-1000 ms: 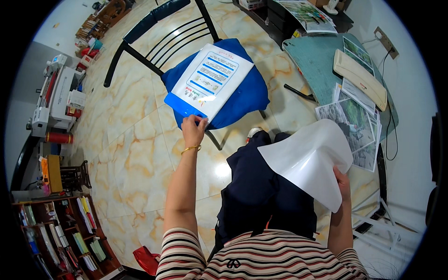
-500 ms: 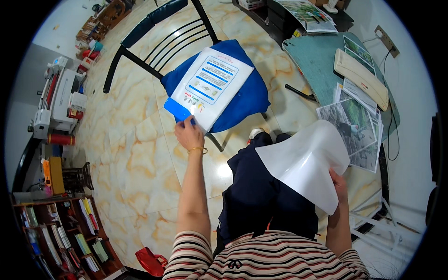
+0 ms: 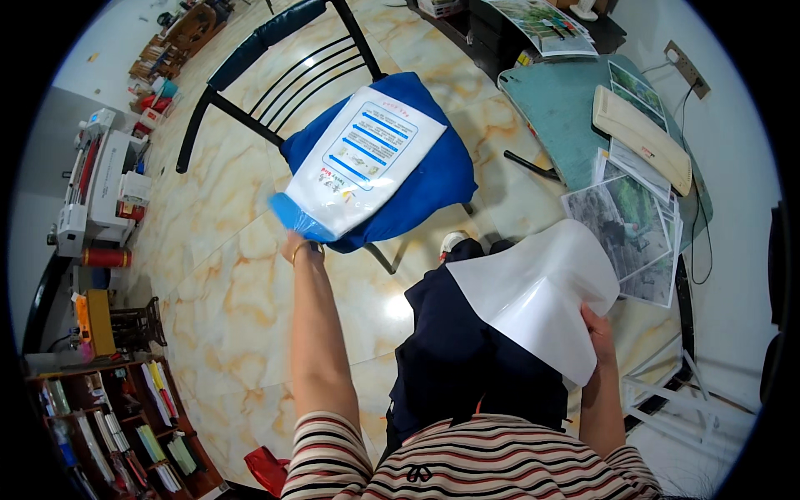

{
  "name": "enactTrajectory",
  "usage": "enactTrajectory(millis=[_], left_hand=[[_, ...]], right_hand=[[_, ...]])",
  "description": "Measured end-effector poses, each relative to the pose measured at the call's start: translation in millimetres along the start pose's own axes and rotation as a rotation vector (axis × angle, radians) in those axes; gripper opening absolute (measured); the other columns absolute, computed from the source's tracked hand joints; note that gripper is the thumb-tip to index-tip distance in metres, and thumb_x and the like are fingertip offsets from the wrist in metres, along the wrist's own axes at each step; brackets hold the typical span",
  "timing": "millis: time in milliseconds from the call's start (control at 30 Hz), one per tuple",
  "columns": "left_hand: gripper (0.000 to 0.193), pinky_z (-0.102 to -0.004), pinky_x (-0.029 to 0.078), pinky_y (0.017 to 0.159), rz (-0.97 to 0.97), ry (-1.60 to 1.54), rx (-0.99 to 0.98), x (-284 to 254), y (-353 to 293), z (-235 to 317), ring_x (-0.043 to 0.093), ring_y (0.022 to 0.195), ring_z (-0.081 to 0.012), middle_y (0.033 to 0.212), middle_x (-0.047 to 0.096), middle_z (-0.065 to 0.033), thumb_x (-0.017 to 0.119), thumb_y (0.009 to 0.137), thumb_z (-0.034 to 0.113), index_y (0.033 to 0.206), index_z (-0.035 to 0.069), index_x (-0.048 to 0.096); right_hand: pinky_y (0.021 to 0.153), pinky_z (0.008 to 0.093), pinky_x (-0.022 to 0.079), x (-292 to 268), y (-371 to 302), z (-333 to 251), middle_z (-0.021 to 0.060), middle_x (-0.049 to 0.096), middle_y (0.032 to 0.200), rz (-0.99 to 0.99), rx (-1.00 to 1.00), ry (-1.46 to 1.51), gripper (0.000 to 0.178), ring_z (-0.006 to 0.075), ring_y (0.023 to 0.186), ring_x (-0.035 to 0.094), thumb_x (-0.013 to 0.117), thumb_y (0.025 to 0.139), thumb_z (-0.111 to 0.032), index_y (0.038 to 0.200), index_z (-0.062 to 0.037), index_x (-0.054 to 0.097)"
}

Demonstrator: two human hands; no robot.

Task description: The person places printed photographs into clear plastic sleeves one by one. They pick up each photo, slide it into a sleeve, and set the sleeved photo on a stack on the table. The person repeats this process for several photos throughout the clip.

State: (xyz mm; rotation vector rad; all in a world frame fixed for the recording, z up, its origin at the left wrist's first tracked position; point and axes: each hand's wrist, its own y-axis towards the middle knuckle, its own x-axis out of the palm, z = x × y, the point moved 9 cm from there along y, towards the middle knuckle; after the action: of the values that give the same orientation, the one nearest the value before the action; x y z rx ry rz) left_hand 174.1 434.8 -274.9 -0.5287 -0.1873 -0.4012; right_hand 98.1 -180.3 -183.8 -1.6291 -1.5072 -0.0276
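Note:
My left hand (image 3: 302, 245) grips the blue end of a white plastic packet (image 3: 375, 158), its fingers partly hidden by the crinkled film. The packet has blue arrows printed in a frame and lies slanted on a chair seat with a blue cover (image 3: 433, 179), its blue end hanging past the seat's edge. In my right hand (image 3: 597, 333) is a large glossy white sheet (image 3: 533, 292), pinched at its edge near the lower right corner. The sheet bows upward in the middle and spreads over my dark trousers.
To the right, a green table (image 3: 550, 108) carries photo prints (image 3: 621, 225) and a long cream-coloured device (image 3: 642, 137). The black chair back (image 3: 275, 33) rises at the far side. A bookshelf (image 3: 125, 425), a red bag (image 3: 267, 468) and a white machine (image 3: 104, 187) are on the left.
My left hand has moved left and slightly down, tugging the packet's blue end outward beyond the seat. The packet has shifted with it. My right hand and the sheet have barely moved.

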Motion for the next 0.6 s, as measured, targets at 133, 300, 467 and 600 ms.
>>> enactTrajectory(millis=[133,300,467,600], left_hand=[[0.036,-0.0392,0.053,0.076,-0.093,-0.275,-0.057,2,-26,-21,0.064,0.088,-0.0286,0.104,0.062,-0.0156,0.046,0.094,0.026,0.111,-0.005,0.054],[0.043,-0.0377,0.054,0.070,0.207,0.228,0.003,5,-97,-7,0.064,0.082,-0.0285,0.105,0.061,-0.0187,0.056,0.090,0.026,0.116,-0.007,0.049],[0.041,-0.0395,0.055,0.074,-0.128,0.208,-0.277,11,-99,-54,0.063,0.089,-0.0263,0.108,0.060,-0.0144,0.064,0.085,0.017,0.117,-0.003,0.048],[0.026,-0.0392,0.055,0.074,-0.109,-0.109,-0.512,21,-146,-119,0.062,0.093,-0.0224,0.107,0.062,-0.0056,0.059,0.089,0.024,0.112,0.013,0.055]], right_hand=[[0.087,0.0332,0.049,11,1,0,0.0118,0.057,0.115,-0.042,0.001,0.034,0.041,0.0221,0.101,0.058,0.054,0.088,-0.011,0.127,-0.0004,0.043],[0.079,0.0331,0.053,9,1,-6,0.0129,0.058,0.111,-0.031,-0.118,-0.024,0.041,0.0213,0.094,0.062,0.050,0.091,-0.015,0.128,-0.0016,0.041],[0.081,0.0308,0.050,18,-14,-14,0.0110,0.059,0.109,0.030,-0.118,-0.170,0.037,0.0193,0.094,0.060,0.056,0.086,-0.009,0.121,0.0004,0.048],[0.074,0.0283,0.048,7,-17,-42,0.0093,0.063,0.097,0.159,-0.194,-0.657,0.027,0.0153,0.084,0.060,0.058,0.084,-0.007,0.109,0.0046,0.056]])
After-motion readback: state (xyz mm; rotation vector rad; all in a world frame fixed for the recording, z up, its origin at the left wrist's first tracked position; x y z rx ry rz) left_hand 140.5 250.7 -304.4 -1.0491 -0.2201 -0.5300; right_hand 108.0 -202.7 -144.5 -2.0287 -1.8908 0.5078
